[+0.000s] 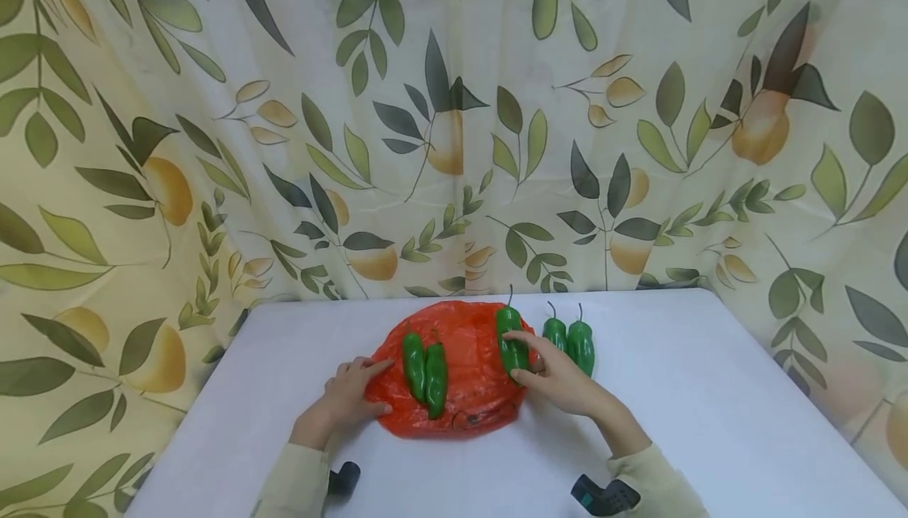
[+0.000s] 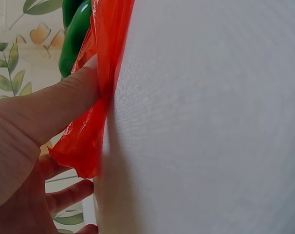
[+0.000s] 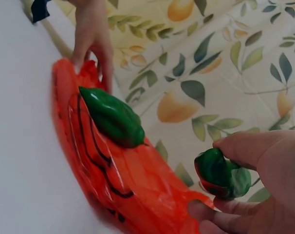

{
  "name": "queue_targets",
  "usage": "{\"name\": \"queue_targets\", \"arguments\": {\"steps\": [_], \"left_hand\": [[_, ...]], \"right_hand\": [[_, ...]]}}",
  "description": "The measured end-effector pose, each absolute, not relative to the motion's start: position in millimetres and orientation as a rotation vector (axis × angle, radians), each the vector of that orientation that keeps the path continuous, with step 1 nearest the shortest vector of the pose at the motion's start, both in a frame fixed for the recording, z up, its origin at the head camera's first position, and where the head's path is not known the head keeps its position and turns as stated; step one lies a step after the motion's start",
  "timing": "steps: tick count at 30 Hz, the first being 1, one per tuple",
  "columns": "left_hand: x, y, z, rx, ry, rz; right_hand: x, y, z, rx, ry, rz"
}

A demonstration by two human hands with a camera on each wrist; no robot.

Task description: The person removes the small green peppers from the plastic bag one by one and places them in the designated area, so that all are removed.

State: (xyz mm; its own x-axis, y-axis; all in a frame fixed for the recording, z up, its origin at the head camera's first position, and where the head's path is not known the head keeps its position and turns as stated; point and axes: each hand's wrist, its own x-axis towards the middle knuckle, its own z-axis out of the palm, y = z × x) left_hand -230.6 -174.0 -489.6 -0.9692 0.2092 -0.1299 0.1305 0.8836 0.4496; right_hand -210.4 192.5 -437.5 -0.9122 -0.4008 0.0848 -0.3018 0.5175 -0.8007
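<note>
A red plastic bag [image 1: 468,352] lies spread on the white table, black print on its near side. Two green peppers [image 1: 436,380] rest side by side on its left half. My left hand [image 1: 349,392] touches the bag's left edge, thumb against the plastic in the left wrist view, its other fingers spread. Over the right part of the bag, my right hand [image 1: 556,376] grips another green pepper [image 1: 512,337] between thumb and fingers, its stem pointing away from me. The right wrist view shows that pepper [image 3: 220,173] from its end.
Two more green peppers [image 1: 580,344] lie on the white table [image 1: 681,392] just right of the bag, behind my right hand. A leaf-and-fruit patterned curtain [image 1: 454,124] hangs behind the table's far edge. A dark device [image 1: 605,496] sits at each wrist.
</note>
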Motion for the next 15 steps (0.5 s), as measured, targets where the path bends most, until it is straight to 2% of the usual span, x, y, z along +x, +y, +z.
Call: {"name": "queue_targets", "arguments": {"steps": [15], "left_hand": [[-228.4,-171.4,-484.3,0.257,2.878,0.650]], "right_hand": [[-210.6,216.0,-426.7,-0.559,2.705,-1.327]]}}
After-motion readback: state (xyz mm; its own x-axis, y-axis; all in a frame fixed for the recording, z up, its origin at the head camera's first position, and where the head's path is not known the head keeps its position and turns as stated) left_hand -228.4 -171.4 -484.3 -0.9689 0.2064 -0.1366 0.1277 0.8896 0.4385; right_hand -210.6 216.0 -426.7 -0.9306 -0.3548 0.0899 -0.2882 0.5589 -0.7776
